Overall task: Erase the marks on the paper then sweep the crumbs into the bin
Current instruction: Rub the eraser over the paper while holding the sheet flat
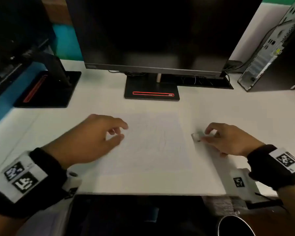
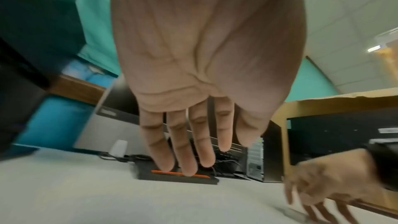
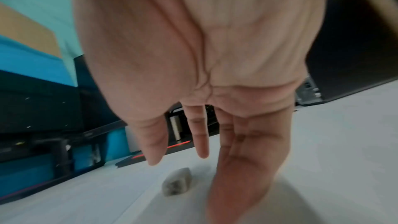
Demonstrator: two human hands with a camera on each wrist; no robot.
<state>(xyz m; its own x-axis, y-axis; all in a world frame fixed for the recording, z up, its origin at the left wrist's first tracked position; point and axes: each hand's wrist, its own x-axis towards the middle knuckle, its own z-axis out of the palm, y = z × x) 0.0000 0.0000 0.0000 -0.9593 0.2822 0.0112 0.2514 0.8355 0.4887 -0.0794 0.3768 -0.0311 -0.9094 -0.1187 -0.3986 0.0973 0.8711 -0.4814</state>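
Note:
A white sheet of paper (image 1: 153, 142) with faint pencil marks (image 1: 163, 138) lies flat on the white desk (image 1: 99, 106). My left hand (image 1: 122, 132) hovers over the sheet's left edge, fingers relaxed and holding nothing; the left wrist view shows its fingers (image 2: 185, 144) straight. A small greyish eraser (image 1: 196, 136) lies on the desk just off the paper's right edge. My right hand (image 1: 205, 135) is right beside it. In the right wrist view the eraser (image 3: 177, 184) rests on the desk under the spread thumb and forefinger of my right hand (image 3: 178, 158), untouched.
A dark monitor (image 1: 148, 31) on a black base (image 1: 152, 92) stands behind the paper. A second stand base (image 1: 48, 89) is at the back left, a computer tower (image 1: 272, 53) at the back right. A round metal bin (image 1: 235, 225) sits below the desk's front edge, right.

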